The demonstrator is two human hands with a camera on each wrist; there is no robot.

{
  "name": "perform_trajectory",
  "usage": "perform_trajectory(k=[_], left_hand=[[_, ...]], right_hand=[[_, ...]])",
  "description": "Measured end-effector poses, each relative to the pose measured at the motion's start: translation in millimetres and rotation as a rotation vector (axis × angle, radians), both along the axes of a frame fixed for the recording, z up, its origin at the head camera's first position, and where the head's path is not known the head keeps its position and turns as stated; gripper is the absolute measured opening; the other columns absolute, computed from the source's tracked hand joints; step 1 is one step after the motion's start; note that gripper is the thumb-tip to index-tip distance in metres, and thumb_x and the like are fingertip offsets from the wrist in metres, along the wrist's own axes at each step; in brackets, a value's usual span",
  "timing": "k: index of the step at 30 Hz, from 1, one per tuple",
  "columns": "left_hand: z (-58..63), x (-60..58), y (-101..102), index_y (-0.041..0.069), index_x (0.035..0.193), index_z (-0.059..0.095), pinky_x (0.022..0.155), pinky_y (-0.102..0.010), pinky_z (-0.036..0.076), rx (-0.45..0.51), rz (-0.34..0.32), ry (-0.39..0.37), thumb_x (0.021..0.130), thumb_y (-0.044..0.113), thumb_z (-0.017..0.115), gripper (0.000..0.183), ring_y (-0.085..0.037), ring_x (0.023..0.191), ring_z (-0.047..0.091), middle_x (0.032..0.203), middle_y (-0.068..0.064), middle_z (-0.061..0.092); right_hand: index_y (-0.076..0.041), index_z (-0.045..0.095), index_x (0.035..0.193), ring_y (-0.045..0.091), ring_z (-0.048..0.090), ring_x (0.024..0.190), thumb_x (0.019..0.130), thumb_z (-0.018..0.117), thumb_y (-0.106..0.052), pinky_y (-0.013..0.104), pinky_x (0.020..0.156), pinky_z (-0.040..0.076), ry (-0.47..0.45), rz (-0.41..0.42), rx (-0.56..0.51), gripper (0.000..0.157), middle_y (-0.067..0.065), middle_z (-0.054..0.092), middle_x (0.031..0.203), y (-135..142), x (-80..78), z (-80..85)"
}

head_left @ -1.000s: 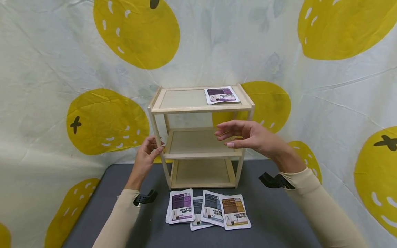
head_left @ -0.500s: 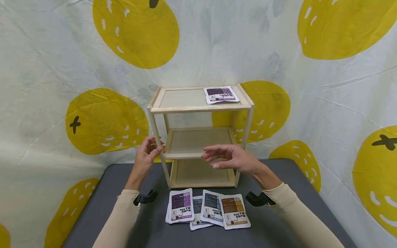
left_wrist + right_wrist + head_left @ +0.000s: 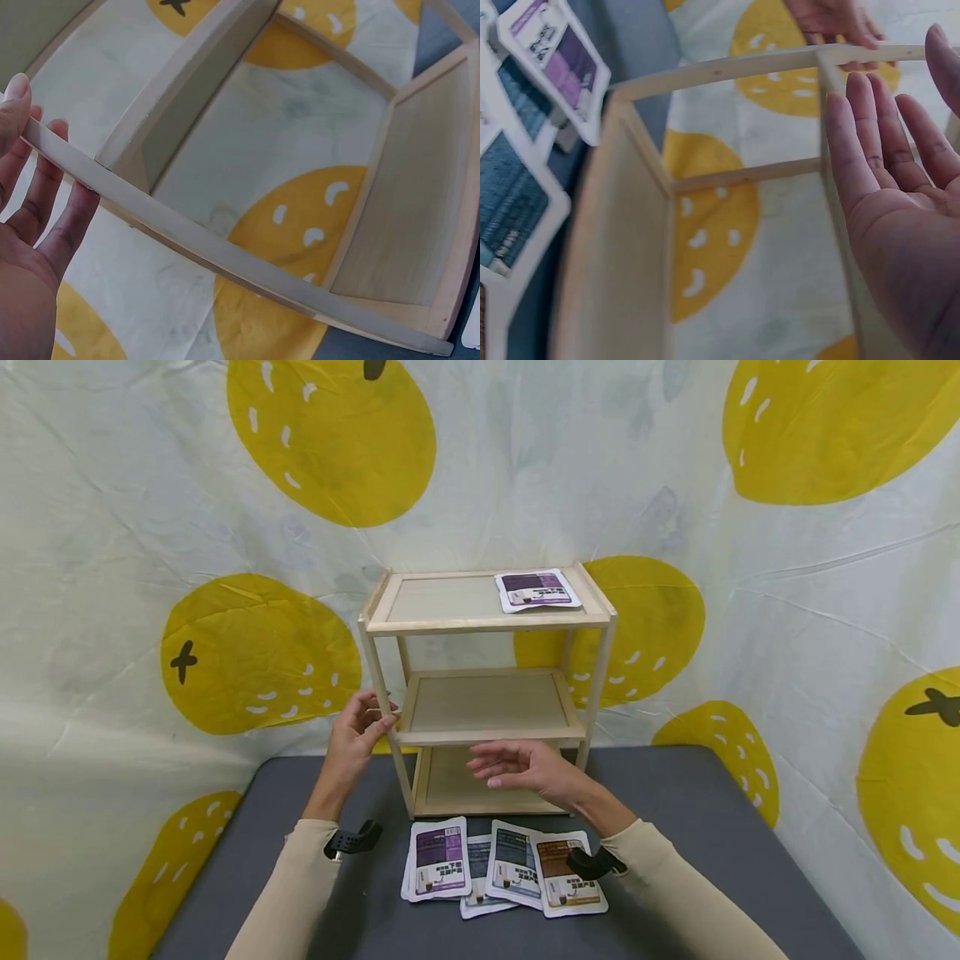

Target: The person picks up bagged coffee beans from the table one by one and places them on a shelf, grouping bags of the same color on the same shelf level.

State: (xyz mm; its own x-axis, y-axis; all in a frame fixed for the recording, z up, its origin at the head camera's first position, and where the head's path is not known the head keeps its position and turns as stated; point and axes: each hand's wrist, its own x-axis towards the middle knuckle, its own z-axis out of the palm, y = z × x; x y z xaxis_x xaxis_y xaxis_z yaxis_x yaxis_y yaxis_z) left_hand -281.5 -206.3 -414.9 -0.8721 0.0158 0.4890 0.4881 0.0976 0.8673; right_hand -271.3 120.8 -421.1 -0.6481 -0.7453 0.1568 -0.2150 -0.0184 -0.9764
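A three-tier wooden shelf (image 3: 491,703) stands on the dark grey table. My left hand (image 3: 349,739) holds its left front post between thumb and fingers, near the middle tier. In front of the lower tier hovers my right hand (image 3: 528,770), fingers extended and holding nothing. One purple-and-white packet (image 3: 536,590) lies on the right of the top tier. At the foot of the shelf, several flat packets overlap: purple ones (image 3: 439,860) at left, dark blue ones (image 3: 513,864) in the middle, a brown-and-orange one (image 3: 558,864) at right, partly behind my right wrist strap.
The grey tabletop (image 3: 697,827) extends to both sides of the shelf. A pale cloth backdrop (image 3: 480,468) printed with yellow fruit hangs close behind and at the sides.
My right hand has moved down and left, from beside the middle tier to in front of the lower one. My left hand, the shelf and the packets keep their places.
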Motion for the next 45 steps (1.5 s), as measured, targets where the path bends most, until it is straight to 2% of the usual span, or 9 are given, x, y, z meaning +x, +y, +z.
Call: perform_trajectory(k=[5,9,13,22,27,32,35,41,45], left_hand=[[0.2,0.5,0.8,0.005,0.131,0.055,0.087,-0.026,0.057,-0.005,0.001,0.004,0.096,0.002,0.067,0.037,-0.051,0.106,0.059,0.116,-0.023,0.062],[-0.2,0.1,1.4,0.005,0.131,0.055,0.087,-0.025,0.056,-0.011,0.003,0.008,0.097,0.003,0.067,0.037,-0.048,0.106,0.06,0.117,-0.026,0.061],[-0.5,-0.5,1.6,0.006,0.131,0.055,0.085,-0.025,0.057,0.001,0.0,0.008,0.096,0.002,0.067,0.037,-0.05,0.105,0.059,0.117,-0.03,0.06],[-2.2,-0.5,1.2,0.006,0.132,0.055,0.086,-0.026,0.056,0.007,-0.006,0.006,0.097,0.003,0.067,0.037,-0.051,0.106,0.058,0.117,-0.026,0.06],[-2.5,-0.9,1.0,0.004,0.133,0.055,0.086,-0.028,0.056,0.015,-0.012,0.009,0.098,0.004,0.066,0.037,-0.049,0.107,0.058,0.117,-0.027,0.06],[-1.8,-0.5,1.4,0.004,0.132,0.054,0.086,-0.027,0.056,0.016,-0.015,0.012,0.097,0.004,0.066,0.037,-0.049,0.106,0.058,0.117,-0.027,0.06],[-1.1,-0.2,1.9,0.004,0.133,0.054,0.086,-0.025,0.056,0.007,-0.014,0.013,0.097,0.005,0.066,0.037,-0.049,0.106,0.058,0.117,-0.028,0.059],[-1.1,-0.9,1.9,0.005,0.132,0.055,0.086,-0.026,0.056,0.013,-0.019,0.007,0.097,0.004,0.066,0.037,-0.051,0.107,0.057,0.118,-0.028,0.059],[-1.4,-1.4,1.4,0.005,0.133,0.055,0.086,-0.027,0.056,0.024,-0.02,0.005,0.097,0.003,0.066,0.037,-0.046,0.106,0.06,0.119,-0.031,0.057]], right_hand=[[-0.004,0.053,0.145,0.039,0.06,0.127,0.097,0.069,-0.01,0.032,0.099,0.053,-0.019,-0.018,0.047,0.05,0.027,0.057,0.141,-8.3,0.2,-24.1],[0.0,0.049,0.147,0.039,0.059,0.127,0.098,0.068,-0.012,0.033,0.099,0.053,-0.059,-0.038,0.046,0.054,0.029,0.054,0.142,-17.9,2.1,-42.8],[0.004,0.045,0.148,0.038,0.06,0.127,0.097,0.069,-0.013,0.033,0.101,0.052,-0.083,-0.075,0.067,0.058,0.026,0.056,0.141,-27.7,3.9,-59.5],[0.001,0.048,0.147,0.047,0.054,0.13,0.094,0.068,0.001,0.033,0.099,0.053,-0.107,-0.132,0.105,0.056,0.029,0.054,0.142,-41.3,8.8,-91.0],[0.003,0.05,0.145,0.047,0.052,0.131,0.093,0.07,0.0,0.034,0.1,0.052,-0.034,-0.135,0.14,0.056,0.026,0.056,0.142,-47.2,13.4,-102.4],[0.007,0.051,0.142,0.046,0.05,0.132,0.091,0.072,0.001,0.053,0.107,0.045,-0.006,-0.154,0.142,0.056,0.027,0.055,0.143,-53.6,17.4,-110.5],[0.009,0.053,0.14,0.046,0.05,0.133,0.09,0.073,0.004,0.059,0.107,0.042,-0.018,-0.189,0.141,0.054,0.029,0.054,0.142,-57.3,18.1,-115.6],[0.01,0.056,0.137,0.046,0.054,0.127,0.088,0.075,0.003,0.058,0.102,0.046,0.032,-0.25,0.191,0.053,0.029,0.057,0.138,-62.8,18.8,-121.0],[0.005,0.056,0.139,0.042,0.058,0.121,0.087,0.079,-0.003,0.05,0.098,0.051,0.042,-0.29,0.258,0.058,0.025,0.06,0.136,-66.9,18.3,-122.4]])
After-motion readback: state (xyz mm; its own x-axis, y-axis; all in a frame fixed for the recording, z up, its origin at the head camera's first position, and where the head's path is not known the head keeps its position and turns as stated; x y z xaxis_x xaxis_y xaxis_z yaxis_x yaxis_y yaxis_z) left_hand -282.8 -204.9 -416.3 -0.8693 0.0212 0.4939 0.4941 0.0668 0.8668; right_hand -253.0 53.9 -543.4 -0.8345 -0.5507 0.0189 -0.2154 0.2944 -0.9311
